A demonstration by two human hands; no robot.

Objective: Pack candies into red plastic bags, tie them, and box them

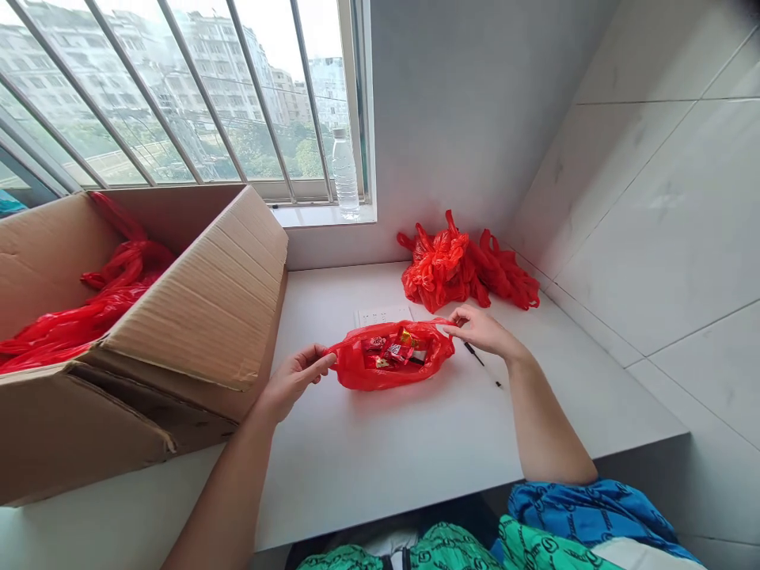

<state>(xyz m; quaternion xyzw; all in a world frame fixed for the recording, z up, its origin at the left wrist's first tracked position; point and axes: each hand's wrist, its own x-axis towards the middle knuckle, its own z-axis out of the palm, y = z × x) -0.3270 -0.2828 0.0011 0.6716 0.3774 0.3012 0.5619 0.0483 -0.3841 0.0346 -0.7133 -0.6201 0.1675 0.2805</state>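
Observation:
A red plastic bag (385, 378) rests on the white table, its mouth spread wide between my hands. Small wrapped packets (399, 347) in red and gold show inside it. My left hand (297, 380) pinches the bag's left end between thumb and fingers. At the right end, my right hand (480, 328) grips the bag's other handle with its fingertips. Just under the right hand lies a thin black pen-like item (475, 355). Behind the bag, a white sheet with small print (383, 316) is partly hidden.
An open cardboard box (202, 309) holding red bags (112, 297) stands at the left. A pile of red bags (439, 265) lies at the table's back right. A clear bottle (345, 178) stands on the window sill. Tiled wall borders the right side.

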